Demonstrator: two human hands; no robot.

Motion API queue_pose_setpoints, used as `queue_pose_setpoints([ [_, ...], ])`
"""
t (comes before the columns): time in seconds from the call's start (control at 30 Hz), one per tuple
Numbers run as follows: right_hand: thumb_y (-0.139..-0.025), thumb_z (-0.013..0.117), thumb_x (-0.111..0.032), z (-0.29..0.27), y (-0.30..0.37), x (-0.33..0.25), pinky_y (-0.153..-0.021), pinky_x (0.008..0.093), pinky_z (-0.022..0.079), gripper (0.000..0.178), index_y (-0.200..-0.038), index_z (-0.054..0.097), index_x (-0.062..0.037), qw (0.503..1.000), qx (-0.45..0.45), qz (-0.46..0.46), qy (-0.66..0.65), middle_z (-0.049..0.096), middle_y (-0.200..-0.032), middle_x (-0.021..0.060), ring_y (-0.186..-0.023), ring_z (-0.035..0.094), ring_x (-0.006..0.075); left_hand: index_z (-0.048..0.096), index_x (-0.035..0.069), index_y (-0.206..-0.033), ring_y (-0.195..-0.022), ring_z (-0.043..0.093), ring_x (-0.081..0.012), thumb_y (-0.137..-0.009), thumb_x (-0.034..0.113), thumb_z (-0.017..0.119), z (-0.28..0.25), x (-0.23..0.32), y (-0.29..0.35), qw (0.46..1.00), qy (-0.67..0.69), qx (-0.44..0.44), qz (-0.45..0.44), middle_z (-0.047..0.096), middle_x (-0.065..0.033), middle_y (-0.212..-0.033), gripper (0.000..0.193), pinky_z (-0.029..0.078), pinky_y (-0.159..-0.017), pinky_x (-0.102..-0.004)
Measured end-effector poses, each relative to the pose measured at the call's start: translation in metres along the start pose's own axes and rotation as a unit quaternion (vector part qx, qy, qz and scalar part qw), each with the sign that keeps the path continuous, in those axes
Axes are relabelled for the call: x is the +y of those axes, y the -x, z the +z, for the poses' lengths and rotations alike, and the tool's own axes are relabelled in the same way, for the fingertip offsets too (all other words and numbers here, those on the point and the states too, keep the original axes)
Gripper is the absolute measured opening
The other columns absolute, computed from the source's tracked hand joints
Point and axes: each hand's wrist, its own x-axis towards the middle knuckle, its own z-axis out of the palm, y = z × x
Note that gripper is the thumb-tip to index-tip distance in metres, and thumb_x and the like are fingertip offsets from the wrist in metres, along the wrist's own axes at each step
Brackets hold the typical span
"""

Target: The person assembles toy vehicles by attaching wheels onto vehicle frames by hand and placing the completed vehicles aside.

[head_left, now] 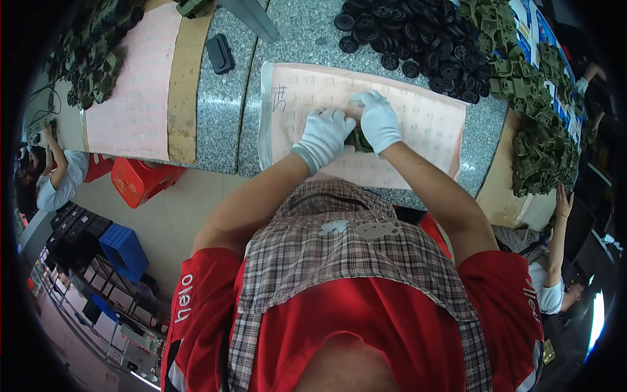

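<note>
Both of my hands wear white gloves and meet over a pink, patterned sheet on the table. Between them lies a small dark-green moulded part, mostly covered by the gloves. My left hand has its fingers curled in at the part's left side. My right hand is closed over its right side, with the fingers bent toward the left hand. The fine shape of the part is hidden.
Black round wheel-like pieces are heaped beyond the sheet. Green moulded parts pile up at the right, and more at the far left. A black oblong object lies left of the sheet. Red stools and other people flank the table.
</note>
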Motion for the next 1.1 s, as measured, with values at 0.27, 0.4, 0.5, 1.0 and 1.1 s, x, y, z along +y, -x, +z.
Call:
queue_pose_setpoints([
  [0.27,-0.094,0.055,-0.016,-0.009,-0.010,-0.014,-0.088,0.0451,0.053,0.021,-0.107,0.069,-0.0087,0.996,-0.023,0.001,0.087,0.068,-0.107,0.0150,-0.102,0.067,0.0359,0.064,0.014,-0.094,-0.086,0.069,-0.0254,-0.065,0.043,0.084,0.007,-0.003,0.001,0.999,0.002,0.041,0.027,0.067,-0.0057,-0.091,0.045,0.053,-0.080,-0.0429],
  [0.4,-0.089,0.062,-0.019,-0.021,-0.022,-0.016,-0.079,0.0428,0.056,0.014,-0.099,0.067,-0.0106,0.958,-0.139,-0.242,0.069,0.066,-0.097,0.0111,-0.093,0.070,0.0323,0.067,0.012,-0.089,-0.085,0.068,-0.0236,-0.062,0.045,0.087,0.005,-0.003,-0.002,0.999,-0.012,0.042,0.021,0.068,-0.0046,-0.089,0.048,0.053,-0.079,-0.0432],
  [0.5,-0.089,0.061,-0.019,-0.024,-0.020,-0.020,-0.079,0.0432,0.057,0.015,-0.099,0.067,-0.0097,0.960,-0.171,-0.204,0.082,0.066,-0.096,0.0116,-0.093,0.070,0.0321,0.067,0.012,-0.090,-0.085,0.068,-0.0228,-0.061,0.045,0.087,0.002,-0.001,-0.004,1.000,0.006,0.007,0.003,0.068,-0.0037,-0.088,0.049,0.053,-0.080,-0.0433],
  [1.0,-0.092,0.050,-0.012,0.003,-0.001,-0.019,-0.084,0.0481,0.055,0.022,-0.107,0.066,-0.0104,0.983,0.027,0.128,0.127,0.069,-0.108,0.0154,-0.099,0.069,0.0366,0.063,0.016,-0.097,-0.088,0.067,-0.0229,-0.068,0.046,0.084,0.005,-0.005,-0.003,0.999,0.016,0.000,0.027,0.066,-0.0018,-0.091,0.046,0.051,-0.082,-0.0436],
  [1.1,-0.094,0.050,-0.013,0.007,-0.008,-0.016,-0.081,0.0465,0.058,0.019,-0.102,0.067,-0.0097,0.972,0.038,0.153,0.174,0.070,-0.106,0.0150,-0.096,0.072,0.0334,0.064,0.016,-0.099,-0.091,0.068,-0.0234,-0.068,0.047,0.086,-0.001,0.000,-0.010,0.999,0.004,-0.034,0.017,0.067,-0.0024,-0.094,0.048,0.052,-0.085,-0.0436],
])
